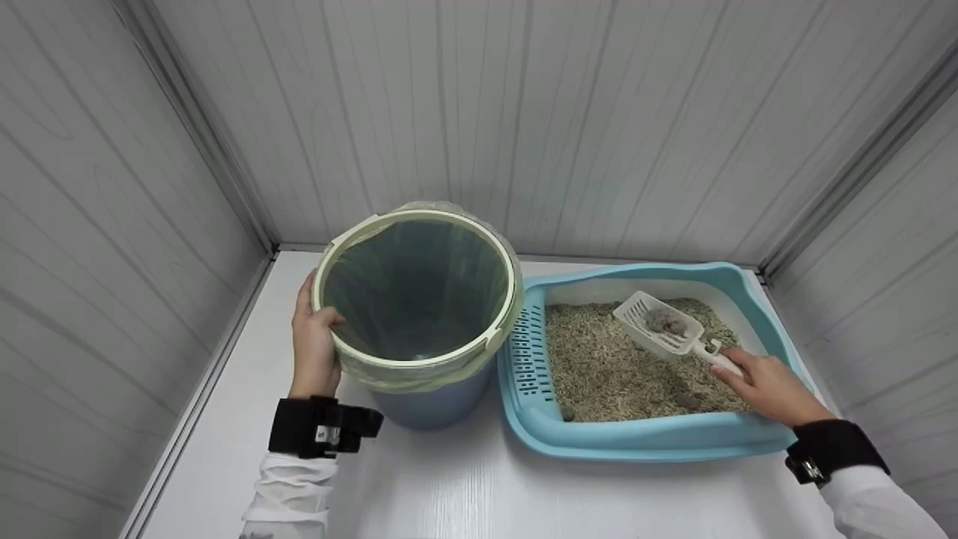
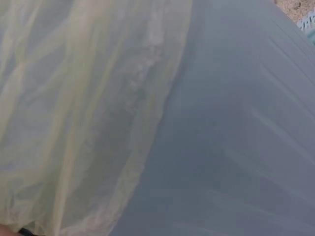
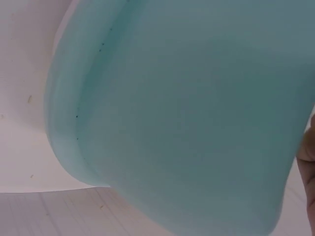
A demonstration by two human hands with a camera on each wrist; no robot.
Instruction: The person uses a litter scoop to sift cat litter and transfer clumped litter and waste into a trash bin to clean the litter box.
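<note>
In the head view my right hand (image 1: 771, 389) grips the handle of a white slotted litter scoop (image 1: 650, 340). A greyish clump (image 1: 664, 322) lies in the scoop, which is over the litter (image 1: 614, 382) in a blue litter box (image 1: 644, 438). My left hand (image 1: 314, 344) holds the left rim of a blue-grey trash bin (image 1: 434, 408), its thumb over the edge. A pale yellow bag (image 1: 419, 378) lines the bin and is folded over its rim. The left wrist view shows the bag and bin wall up close; the right wrist view is mostly the box's outer wall (image 3: 197, 118).
The bin stands just left of the litter box on a white table (image 1: 449, 494). Grey panel walls (image 1: 479, 112) enclose the back and both sides. A perforated ledge (image 1: 530, 352) runs along the box's left side. A few litter bits lie on the table in the right wrist view.
</note>
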